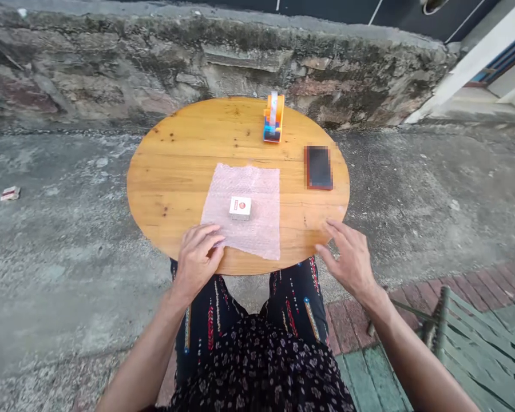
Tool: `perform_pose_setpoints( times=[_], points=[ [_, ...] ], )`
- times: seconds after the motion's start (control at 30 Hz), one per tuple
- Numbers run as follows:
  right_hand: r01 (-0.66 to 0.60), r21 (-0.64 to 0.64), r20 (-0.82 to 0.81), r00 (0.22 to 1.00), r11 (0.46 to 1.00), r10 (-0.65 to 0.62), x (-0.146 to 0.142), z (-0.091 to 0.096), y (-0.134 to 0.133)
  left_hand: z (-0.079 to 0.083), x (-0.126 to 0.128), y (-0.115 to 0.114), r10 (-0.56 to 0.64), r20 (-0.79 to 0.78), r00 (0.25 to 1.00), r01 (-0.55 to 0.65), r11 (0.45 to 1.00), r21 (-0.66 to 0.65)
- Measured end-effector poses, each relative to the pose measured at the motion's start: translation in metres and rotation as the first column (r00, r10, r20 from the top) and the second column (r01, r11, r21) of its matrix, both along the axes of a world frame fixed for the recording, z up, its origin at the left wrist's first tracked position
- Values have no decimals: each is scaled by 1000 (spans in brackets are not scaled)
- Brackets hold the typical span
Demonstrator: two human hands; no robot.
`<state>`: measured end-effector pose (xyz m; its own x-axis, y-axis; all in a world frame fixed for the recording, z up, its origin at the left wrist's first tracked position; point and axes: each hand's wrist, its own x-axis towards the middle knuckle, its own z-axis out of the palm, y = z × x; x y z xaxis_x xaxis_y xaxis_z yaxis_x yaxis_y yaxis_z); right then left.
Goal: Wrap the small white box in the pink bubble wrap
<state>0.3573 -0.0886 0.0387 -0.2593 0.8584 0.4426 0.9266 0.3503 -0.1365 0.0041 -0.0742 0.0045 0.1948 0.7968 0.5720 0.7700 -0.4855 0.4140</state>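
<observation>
A sheet of pinkish bubble wrap [257,189] lies flat on a round wooden table [175,166]. A small white box with a red mark [240,208] sits on the wrap near its front. My left hand [197,257] rests on the wrap's near left corner, fingers curled down and pressed on it. My right hand [347,257] hovers at the table's near right edge, fingers spread, holding nothing.
An orange and blue tape dispenser [273,118] stands at the table's far side. A dark phone [318,167] lies to the right of the wrap. Rough concrete ground and a stone kerb surround the table. A green slatted chair [476,343] is at lower right.
</observation>
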Motion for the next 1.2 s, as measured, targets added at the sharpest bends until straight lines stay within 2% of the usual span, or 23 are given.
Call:
perform_pose_setpoints(
  times=[0.07, 0.17, 0.23, 0.33, 0.53, 0.67, 0.8, 1.0, 1.2],
  points=[
    [-144, -46, -13, 990, 989, 143, -30, 2, 5, 6, 2, 3, 4, 5, 1000, -4, 1000, 6],
    [-290, -72, -72, 956, 954, 285, -79, 4, 14, 16, 4, 8, -6, -1, 1000, 6, 1000, 30],
    [-358, -99, -104, 932, 928, 348, -103, 7, 19, 22, 5, 11, -8, -2, 1000, 8, 999, 42],
    [-399, -86, -132, 913, 913, 386, -122, 14, 25, 26, 6, 16, 10, 19, 1000, -11, 999, 46],
    [-339, 26, -153, 928, 940, 339, -128, 21, 49, 32, 7, 31, -1, 41, 999, 0, 999, 40],
    [-352, 5, -193, 918, 936, 347, -128, 26, 71, 41, 5, 42, -61, -23, 998, 61, 998, 0],
    [-366, -74, -226, 912, 928, 342, -128, 33, 89, 49, 6, 51, -97, -34, 995, 97, 995, -17],
    [-398, -195, -314, 891, 897, 327, -130, 36, 110, 57, 12, 65, -107, 143, 984, 130, 978, -164],
    [-490, -265, -501, 805, 830, 316, -126, 30, 119, 54, 14, 71, -74, 289, 955, 163, 940, -300]
  ],
)
